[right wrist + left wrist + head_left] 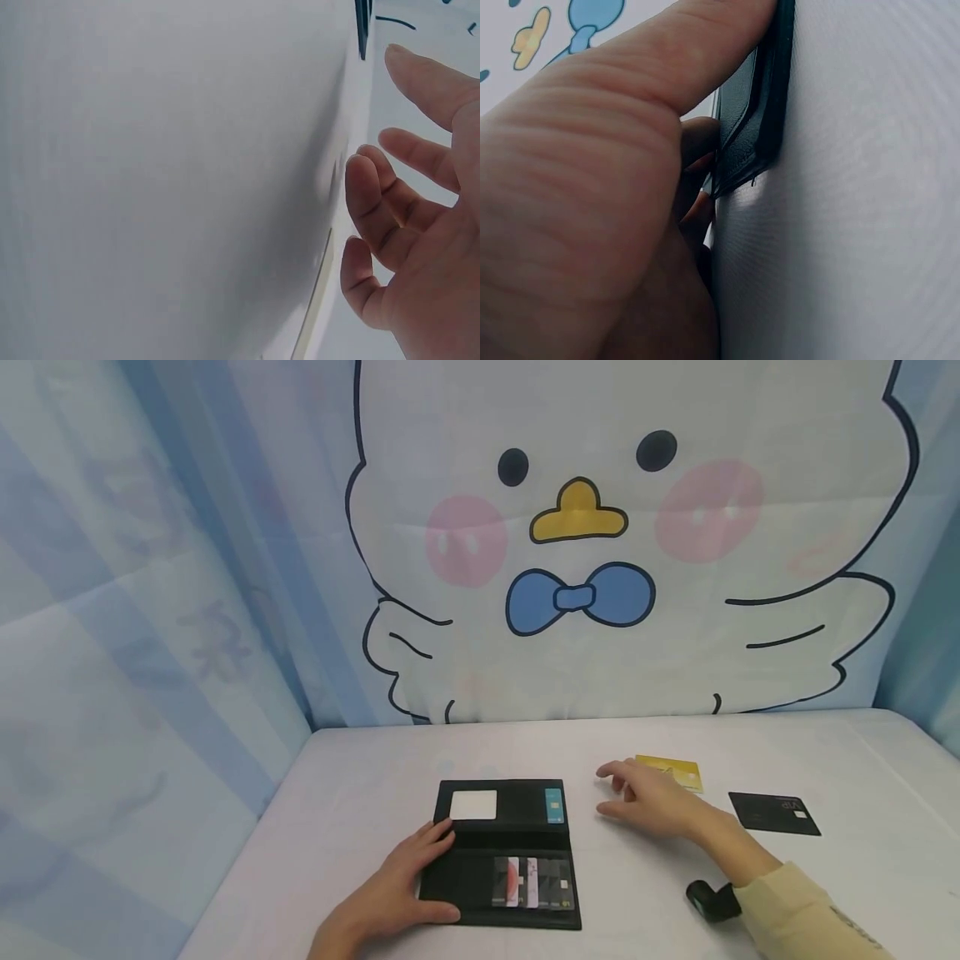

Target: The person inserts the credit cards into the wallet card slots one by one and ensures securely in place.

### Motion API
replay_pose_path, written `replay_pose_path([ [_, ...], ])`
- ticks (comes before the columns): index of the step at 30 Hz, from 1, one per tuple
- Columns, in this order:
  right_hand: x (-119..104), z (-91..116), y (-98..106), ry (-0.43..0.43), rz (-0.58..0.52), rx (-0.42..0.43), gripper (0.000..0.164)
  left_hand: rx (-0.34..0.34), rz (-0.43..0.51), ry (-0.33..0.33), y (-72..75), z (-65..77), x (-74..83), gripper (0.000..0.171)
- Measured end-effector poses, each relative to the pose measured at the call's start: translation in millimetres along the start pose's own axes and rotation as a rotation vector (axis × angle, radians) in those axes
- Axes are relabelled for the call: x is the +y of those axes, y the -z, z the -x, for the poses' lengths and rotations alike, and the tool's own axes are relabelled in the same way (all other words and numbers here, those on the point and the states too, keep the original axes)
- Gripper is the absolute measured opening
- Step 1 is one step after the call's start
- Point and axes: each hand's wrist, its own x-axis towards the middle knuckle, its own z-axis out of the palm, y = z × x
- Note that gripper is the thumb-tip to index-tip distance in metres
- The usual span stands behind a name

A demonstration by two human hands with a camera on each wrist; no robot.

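Observation:
A black card wallet (472, 893) lies unfolded on the table. A light blue card (554, 806) sits in its upper right part, a white rectangle (474, 804) at upper left, and several cards (531, 882) are in the lower slots. My left hand (401, 889) rests on the wallet's left side, thumb along the lower edge and fingers by the fold; the thumb (720, 45) overlaps the black edge in the left wrist view. Between wallet and yellow card (678, 771), my right hand (652, 797) hovers over the table with loosely bent fingers, holding nothing.
To the right of the yellow card lies a black card (775, 813). A small black object (712, 900) shows beside the right sleeve (806, 914). The white table (300, 827) meets a printed curtain (577, 668) at the back and another at the left.

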Motion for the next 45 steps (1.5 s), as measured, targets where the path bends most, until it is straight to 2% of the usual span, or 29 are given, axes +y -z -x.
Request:
replay_pose_path([
  [6, 11, 6, 15, -0.003, 0.027, 0.009, 0.051, -0.002, 0.007, 0.003, 0.4, -0.1, 0.0, 0.092],
  [11, 27, 10, 29, -0.006, 0.104, 0.048, 0.050, -0.001, 0.010, 0.008, 0.3, -0.4, 0.3, 0.092],
  [20, 50, 15, 41, -0.127, 0.232, 0.092, 0.060, 0.001, 0.015, 0.006, 0.3, 0.4, -0.7, 0.092],
  [24, 58, 16, 47, -0.172, 0.261, 0.082, 0.066, 0.005, 0.015, 0.004, -0.2, 0.4, -0.9, 0.092],
  [36, 71, 17, 54, -0.247, 0.286, 0.001, 0.078, 0.000, 0.013, 0.003, 0.1, 1.0, 0.0, 0.092],
  [41, 75, 17, 53, -0.245, 0.271, -0.003, 0.074, 0.002, 0.008, 0.004, 0.5, 1.0, 0.5, 0.092],
  [45, 76, 17, 52, -0.239, 0.254, 0.010, 0.065, 0.004, 0.009, 0.000, 0.8, 1.1, -0.2, 0.092],
])
